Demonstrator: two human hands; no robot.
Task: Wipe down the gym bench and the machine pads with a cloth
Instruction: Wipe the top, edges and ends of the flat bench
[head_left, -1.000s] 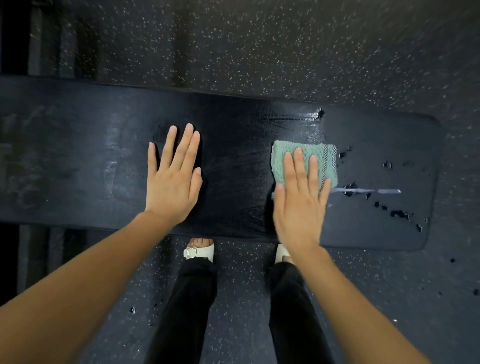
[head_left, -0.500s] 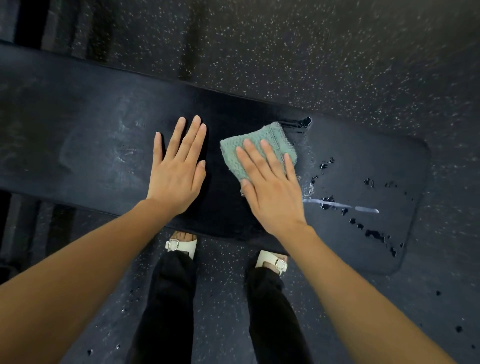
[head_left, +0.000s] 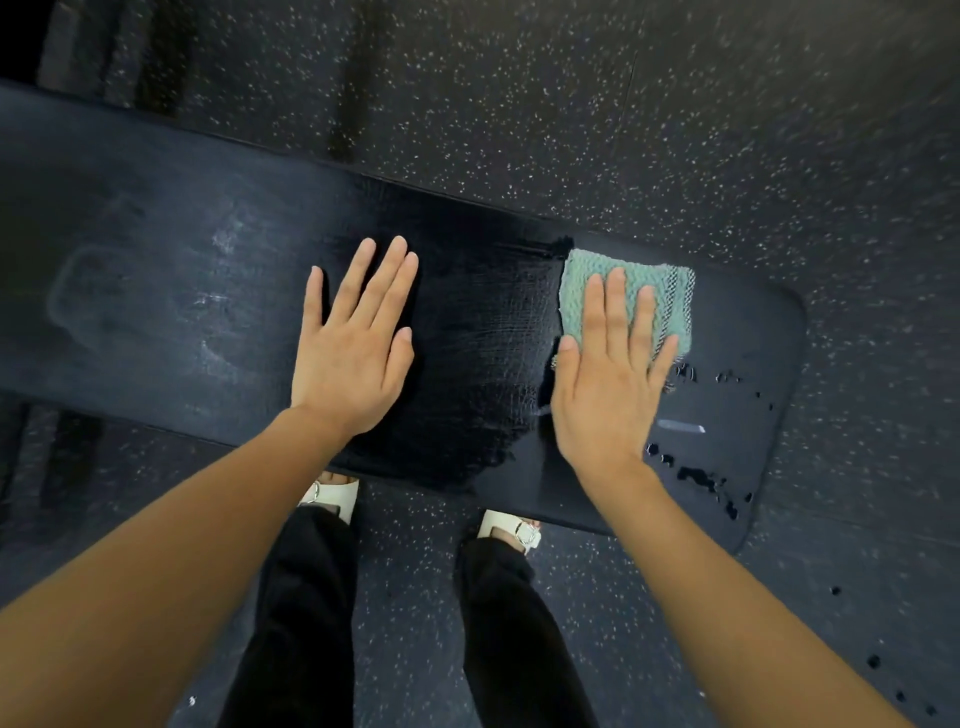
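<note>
Right hand (head_left: 605, 384) presses green cloth (head_left: 623, 291) flat on bench (head_left: 156, 291).

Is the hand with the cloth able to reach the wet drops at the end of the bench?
Probably yes. The right hand presses the cloth flat on the bench, and the drops lie right beside it towards the bench end, with nothing in between.
</note>
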